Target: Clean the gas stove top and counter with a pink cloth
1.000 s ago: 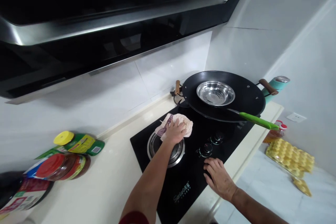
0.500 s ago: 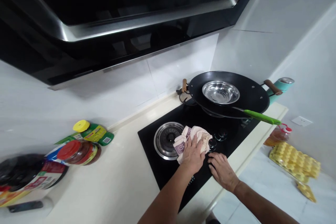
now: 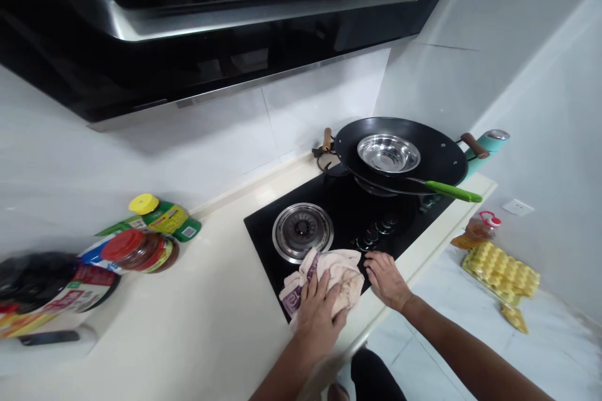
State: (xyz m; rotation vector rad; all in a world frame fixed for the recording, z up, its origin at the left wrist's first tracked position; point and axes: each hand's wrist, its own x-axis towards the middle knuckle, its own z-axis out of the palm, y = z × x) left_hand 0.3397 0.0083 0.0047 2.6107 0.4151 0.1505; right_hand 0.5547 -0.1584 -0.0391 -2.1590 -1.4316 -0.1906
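My left hand (image 3: 318, 310) has hold of a pale pink cloth (image 3: 345, 276) with purple patches, palm down, fingers spread over it. The cloth is bunched on the front left part of the black glass gas hob (image 3: 263, 229), just in front of the round metal burner (image 3: 303, 232). My right hand (image 3: 386, 279) rests on the hob's front edge beside the cloth, open and holding nothing, its fingers slightly bent. Control knobs (image 3: 371, 237) lie just beyond those fingertips.
A black wok (image 3: 442, 153) with a steel bowl (image 3: 388, 153) and a green-handled utensil (image 3: 454, 191) sits on the right burner. Jars (image 3: 141, 249) and bottles stand on the left counter (image 3: 207, 319). A range hood (image 3: 263, 19) hangs above; yellow egg trays (image 3: 503, 269) lie below right.
My left hand has drawn the cloth toward the hob's front left edge, uncovering the left burner. My right hand stays at the front edge. The view has shifted slightly.
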